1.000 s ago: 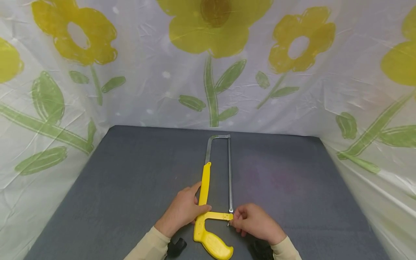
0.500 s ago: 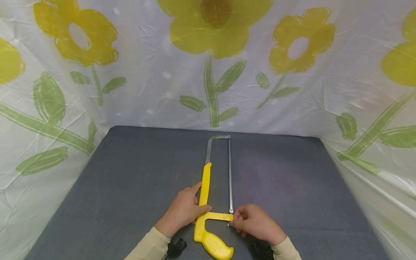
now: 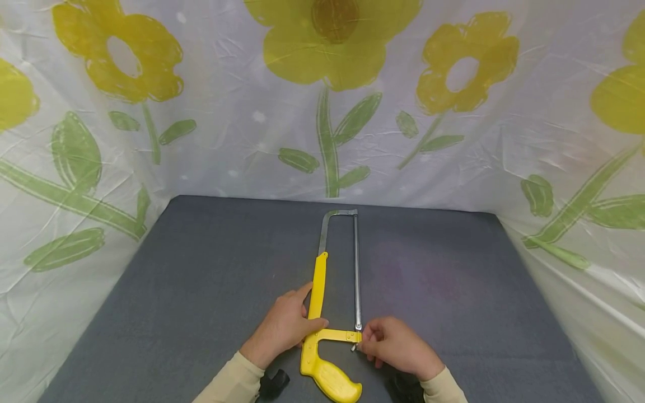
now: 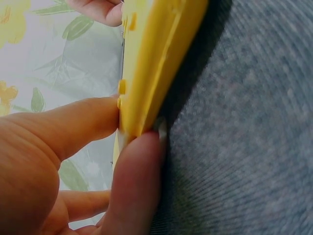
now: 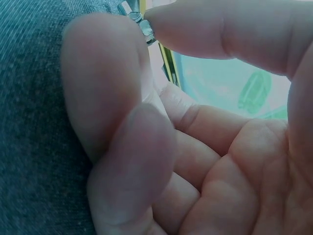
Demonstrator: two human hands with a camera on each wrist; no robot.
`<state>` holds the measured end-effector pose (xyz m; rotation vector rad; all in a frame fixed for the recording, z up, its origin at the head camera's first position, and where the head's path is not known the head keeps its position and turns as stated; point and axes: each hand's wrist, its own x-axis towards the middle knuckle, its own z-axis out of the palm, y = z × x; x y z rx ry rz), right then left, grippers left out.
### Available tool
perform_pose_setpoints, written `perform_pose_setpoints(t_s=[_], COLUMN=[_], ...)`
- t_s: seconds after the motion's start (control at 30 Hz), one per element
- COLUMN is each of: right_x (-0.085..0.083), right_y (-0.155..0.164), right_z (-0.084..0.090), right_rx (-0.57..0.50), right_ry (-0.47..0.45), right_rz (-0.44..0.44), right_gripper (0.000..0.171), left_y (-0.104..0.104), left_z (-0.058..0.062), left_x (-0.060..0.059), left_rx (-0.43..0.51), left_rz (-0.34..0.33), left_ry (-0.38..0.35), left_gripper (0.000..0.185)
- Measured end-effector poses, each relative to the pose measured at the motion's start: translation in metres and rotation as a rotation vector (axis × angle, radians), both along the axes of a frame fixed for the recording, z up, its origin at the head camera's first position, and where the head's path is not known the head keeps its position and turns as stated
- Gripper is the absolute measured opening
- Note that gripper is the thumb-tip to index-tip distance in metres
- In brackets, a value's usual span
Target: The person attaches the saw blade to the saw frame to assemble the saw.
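A hacksaw (image 3: 317, 285) with a yellow frame and grey metal front bow lies on the dark cloth. Its handle (image 3: 336, 382) faces me and its blade (image 3: 356, 268) runs along the right side. My left hand (image 3: 282, 326) grips the yellow frame just above the handle, thumb across it; the left wrist view shows the yellow frame (image 4: 151, 63) between thumb and fingers. At the blade's near end my right hand (image 3: 397, 344) pinches the small metal wing nut (image 5: 145, 29) between thumb and forefinger, its other fingers curled. The fingers partly hide the nut.
Dark grey cloth (image 3: 211, 268) covers the table. White sheeting (image 3: 221, 112) printed with yellow flowers hangs behind it and along both sides. Black objects (image 3: 274, 384) sit beside each wrist at the near edge.
The wing nut looks slightly turned under my right fingertips. My left hand and the hacksaw stay where they were.
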<state>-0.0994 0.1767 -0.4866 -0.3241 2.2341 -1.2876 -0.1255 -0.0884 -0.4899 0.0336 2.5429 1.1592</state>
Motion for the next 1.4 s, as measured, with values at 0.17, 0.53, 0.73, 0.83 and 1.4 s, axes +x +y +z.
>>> perform_pose_setpoints(t_s=[0.17,0.53,0.73,0.83,1.4], right_x=[-0.0008,-0.001,-0.0006,-0.0005,0.0008], right_y=[-0.0001,0.004,0.0037,0.0029,-0.0009], right_z=[-0.0006,0.0017,0.001,0.0006,0.0082], right_rx=[-0.011,-0.017,0.0,0.011,0.14], right_ry=[0.001,0.004,0.022,0.03,0.031], right_rz=[0.01,0.012,0.015,0.018,0.001], right_gripper=[0.013,0.01,0.008,0.008,0.028], left_y=[-0.001,-0.0002,-0.0007,-0.0012,-0.0009], left_z=[-0.0006,-0.0001,-0.0008,-0.0016,-0.0025], left_x=[-0.0003,-0.0003,-0.0001,0.0002,0.0003], left_rx=[0.001,-0.002,-0.002,-0.002,-0.028], left_rz=[-0.001,-0.003,-0.005,-0.007,-0.017], left_ry=[-0.003,0.003,0.005,0.008,0.019], left_gripper=[0.098,0.098,0.098,0.098,0.097])
